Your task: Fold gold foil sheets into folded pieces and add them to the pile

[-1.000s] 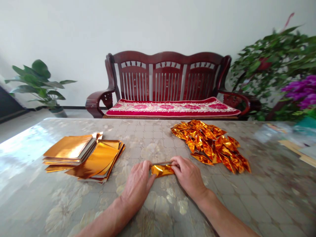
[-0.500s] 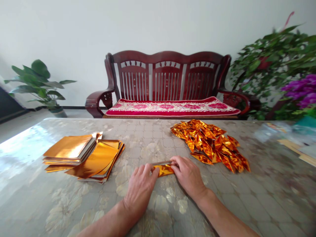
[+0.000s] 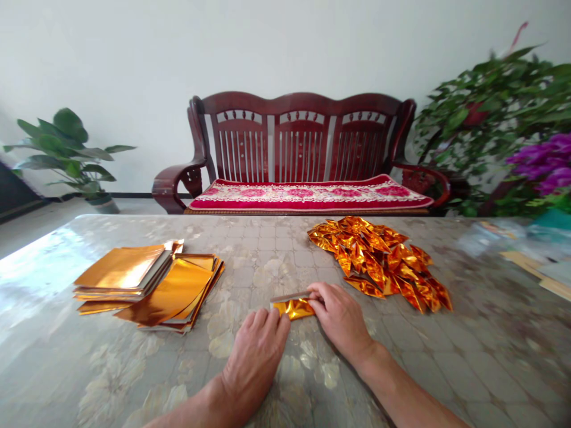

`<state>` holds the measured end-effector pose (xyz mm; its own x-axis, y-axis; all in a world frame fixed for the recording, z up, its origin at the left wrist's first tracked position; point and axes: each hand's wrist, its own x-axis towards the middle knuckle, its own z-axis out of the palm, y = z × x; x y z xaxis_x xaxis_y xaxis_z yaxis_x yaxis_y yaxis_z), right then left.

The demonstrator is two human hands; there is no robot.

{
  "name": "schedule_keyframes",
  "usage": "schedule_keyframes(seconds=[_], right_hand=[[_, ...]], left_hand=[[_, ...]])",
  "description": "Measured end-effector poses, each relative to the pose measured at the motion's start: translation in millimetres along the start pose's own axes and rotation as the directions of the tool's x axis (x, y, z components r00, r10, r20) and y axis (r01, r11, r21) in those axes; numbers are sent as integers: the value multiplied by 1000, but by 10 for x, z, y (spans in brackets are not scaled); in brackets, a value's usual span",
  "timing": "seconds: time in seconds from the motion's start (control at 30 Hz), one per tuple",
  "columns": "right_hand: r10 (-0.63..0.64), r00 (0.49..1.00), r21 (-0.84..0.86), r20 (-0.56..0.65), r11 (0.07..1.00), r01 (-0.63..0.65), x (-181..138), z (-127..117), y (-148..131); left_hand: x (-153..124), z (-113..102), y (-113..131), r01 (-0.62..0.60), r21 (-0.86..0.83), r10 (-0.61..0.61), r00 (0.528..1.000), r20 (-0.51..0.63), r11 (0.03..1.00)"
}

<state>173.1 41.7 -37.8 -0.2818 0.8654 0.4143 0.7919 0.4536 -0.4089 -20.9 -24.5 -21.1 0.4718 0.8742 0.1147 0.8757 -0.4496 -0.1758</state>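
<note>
A strip of folded gold foil paper (image 3: 294,308) lies on the table between my hands, with a dull backing edge along its far side. My right hand (image 3: 341,318) pinches its right end between thumb and fingers. At the near left corner of the strip is my left hand (image 3: 259,348), its fingers bunched together and its thumb and index finger on the corner. Off to the left, gold foil sheets (image 3: 167,291) lie in two overlapping stacks. Beyond my right hand is a heap of folded gold foil pieces (image 3: 375,255) with pointed ends.
The table (image 3: 428,368) has a patterned, glossy cover. Plastic bags (image 3: 495,235) and flat card pieces (image 3: 526,264) lie at its right side. Behind it stands a dark red wooden bench (image 3: 303,137) with a red floral cushion (image 3: 307,193). Plants flank the bench.
My left hand has slid toward me, from the left end of the foil strip to its near corner, baring the left end. My right hand keeps its pinch.
</note>
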Motion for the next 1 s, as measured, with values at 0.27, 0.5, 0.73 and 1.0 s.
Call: schedule_keyframes(seconds=[0.27, 0.5, 0.73, 1.0], right_hand=[[-40, 999, -8, -14, 999, 40, -17, 2, 10], [-50, 999, -19, -8, 999, 50, -10, 20, 10], [-40, 999, -13, -3, 999, 40, 7, 5, 1], [-42, 999, -24, -3, 999, 42, -3, 1, -1]], left_hand=[[45, -69, 7, -103, -55, 99, 992, -79, 993], [73, -96, -5, -89, -91, 90, 996, 4, 992], [-15, 18, 71, -36, -1, 36, 999, -10, 999], [-64, 90, 90, -7, 38, 9, 999, -49, 999]])
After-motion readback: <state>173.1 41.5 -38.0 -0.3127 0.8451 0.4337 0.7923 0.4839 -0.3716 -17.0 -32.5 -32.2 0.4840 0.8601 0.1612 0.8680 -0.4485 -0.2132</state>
